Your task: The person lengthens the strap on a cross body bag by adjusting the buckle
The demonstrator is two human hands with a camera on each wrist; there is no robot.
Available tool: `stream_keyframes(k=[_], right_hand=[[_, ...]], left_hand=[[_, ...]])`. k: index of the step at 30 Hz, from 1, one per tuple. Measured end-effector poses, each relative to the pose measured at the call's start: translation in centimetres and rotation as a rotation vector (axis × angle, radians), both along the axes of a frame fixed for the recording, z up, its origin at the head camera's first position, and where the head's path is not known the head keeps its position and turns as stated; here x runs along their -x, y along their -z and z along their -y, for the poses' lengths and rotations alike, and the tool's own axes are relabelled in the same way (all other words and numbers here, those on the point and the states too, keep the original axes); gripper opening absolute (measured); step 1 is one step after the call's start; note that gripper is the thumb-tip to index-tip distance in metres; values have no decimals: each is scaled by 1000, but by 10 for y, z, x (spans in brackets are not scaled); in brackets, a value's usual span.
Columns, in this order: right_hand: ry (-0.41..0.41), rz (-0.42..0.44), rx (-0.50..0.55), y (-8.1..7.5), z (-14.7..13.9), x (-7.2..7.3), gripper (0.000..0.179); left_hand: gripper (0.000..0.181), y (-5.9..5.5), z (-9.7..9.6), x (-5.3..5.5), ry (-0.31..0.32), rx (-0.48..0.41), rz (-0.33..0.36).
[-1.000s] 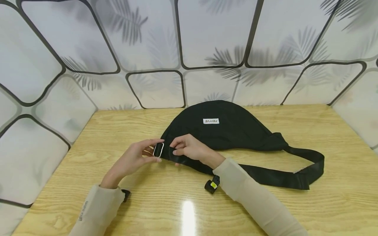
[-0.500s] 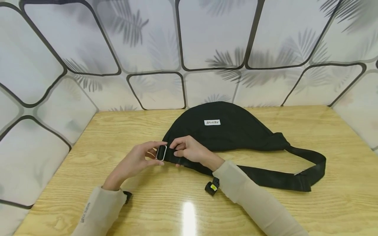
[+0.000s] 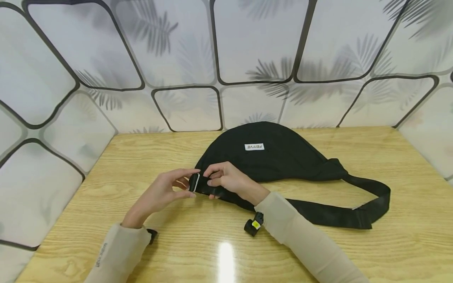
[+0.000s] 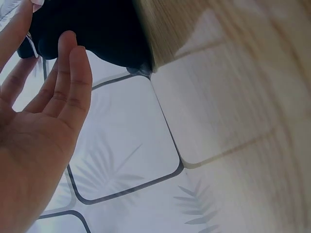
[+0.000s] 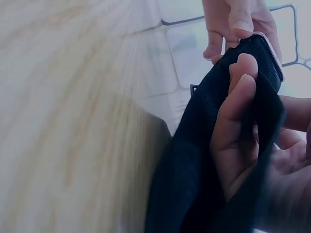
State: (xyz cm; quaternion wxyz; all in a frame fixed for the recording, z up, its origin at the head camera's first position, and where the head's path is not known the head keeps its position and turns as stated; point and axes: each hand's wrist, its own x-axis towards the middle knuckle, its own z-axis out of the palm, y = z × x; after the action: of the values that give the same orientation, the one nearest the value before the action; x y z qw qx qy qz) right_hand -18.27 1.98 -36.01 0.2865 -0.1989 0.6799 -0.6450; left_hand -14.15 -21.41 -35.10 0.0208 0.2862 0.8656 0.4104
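A black waist bag [image 3: 279,157] with a white label [image 3: 254,147] lies on the table, its black webbing strap [image 3: 329,214] looping round on the right. At the bag's left end, my left hand [image 3: 159,194] pinches a silver-rimmed strap slider [image 3: 193,183] between thumb and fingertips. My right hand [image 3: 231,181] pinches the strap just right of the slider. In the right wrist view, the right fingers sit between two layers of webbing [image 5: 194,131], below the slider's metal edge [image 5: 272,53]. The left wrist view has the left hand's other fingers [image 4: 80,73] extended beside the dark bag.
The wooden table [image 3: 116,165] backs onto a patterned panel [image 3: 187,106] just behind the bag, with more panels on both sides. Wrist-worn camera gear [image 3: 253,225] hangs below the right cuff, close over the table. The strap's loop spreads right past the right forearm.
The left hand and slider have shifted slightly right, nearer the right hand, and the slider has turned more edge-on. The right hand has barely moved; the bag lies almost as before.
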Motion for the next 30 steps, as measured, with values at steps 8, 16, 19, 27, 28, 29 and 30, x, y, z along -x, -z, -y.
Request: stream_keyframes(k=[8, 16, 19, 27, 28, 29, 30], right_hand=[[-29, -32, 1, -4, 5, -4, 15], [-117, -27, -9, -7, -5, 5, 19], [-172, -17, -15, -6, -13, 10, 20], [-218, -48, -27, -4, -17, 13, 14], [-214, -56, -30, -4, -16, 12, 14], [-207, -58, -30, -4, -14, 11, 14], [-199, -59, -27, -4, -12, 10, 14]], left_hand=[[51, 1, -6, 0, 10, 15, -46], [52, 0, -5, -1, -6, 13, -39], [52, 1, -4, 0, -19, 11, -25], [53, 0, -3, 1, -26, 5, 5], [53, 0, -4, 1, -18, 0, -1], [53, 0, -4, 1, -12, -2, -6], [53, 0, -5, 1, -5, -4, -11]])
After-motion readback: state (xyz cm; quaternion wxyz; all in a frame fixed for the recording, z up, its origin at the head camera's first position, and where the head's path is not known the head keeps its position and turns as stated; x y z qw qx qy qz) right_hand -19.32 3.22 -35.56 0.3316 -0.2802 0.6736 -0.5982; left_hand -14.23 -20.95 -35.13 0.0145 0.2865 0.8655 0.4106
